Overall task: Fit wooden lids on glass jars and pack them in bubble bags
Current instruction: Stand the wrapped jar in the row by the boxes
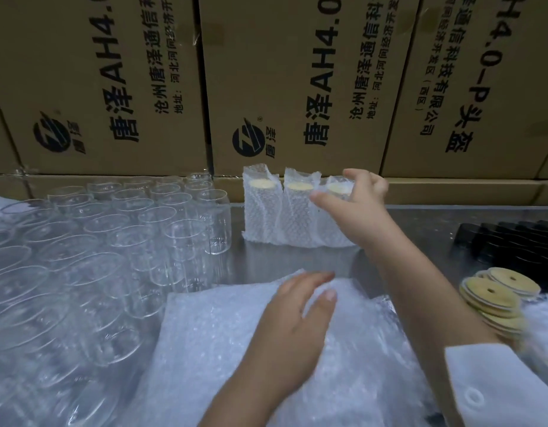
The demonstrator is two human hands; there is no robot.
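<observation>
Three lidded jars wrapped in bubble bags stand in a row at the back of the metal table (297, 260). My right hand (357, 208) grips the rightmost packed jar (336, 192) from its right side, thumb in front and fingers over the top. The other two packed jars (262, 208) stand just left of it, touching. My left hand (292, 322) rests flat, fingers straight, on a stack of flat bubble bags (223, 343) at the front. Several empty glass jars (118, 241) crowd the left side. A pile of round wooden lids (497, 297) lies at the right.
Large printed cardboard boxes (297, 87) form a wall right behind the table. A black ridged tray (510, 245) sits at the far right behind the lids. A white sleeve covers my right forearm at the lower right.
</observation>
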